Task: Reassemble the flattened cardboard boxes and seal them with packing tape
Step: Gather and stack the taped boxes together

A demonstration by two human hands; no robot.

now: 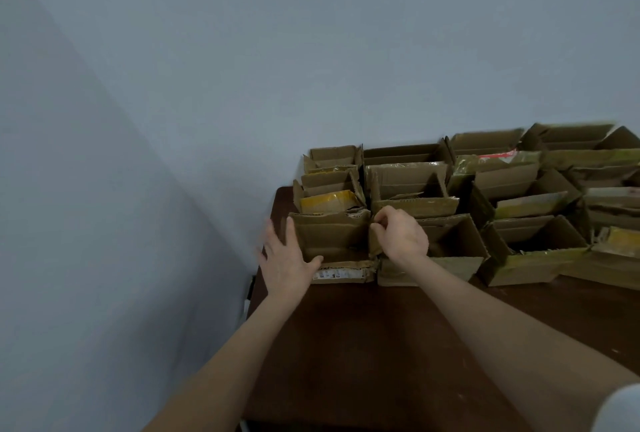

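Note:
A small open cardboard box point(332, 241) with a white label on its front flap stands at the near left of a cluster of boxes. My left hand point(287, 258) lies flat against its left wall, fingers straight, thumb on the front rim. My right hand point(401, 234) curls its fingers round the box's right wall at the top edge, between this box and its right neighbour point(450, 258). No tape roll is in view.
Several more open cardboard boxes point(408, 189) fill the far half of the dark brown table point(381, 345), some with yellow tape point(327, 201). The table's left edge meets a pale blue wall point(138, 154). A white object point(620, 407) shows at the bottom right corner.

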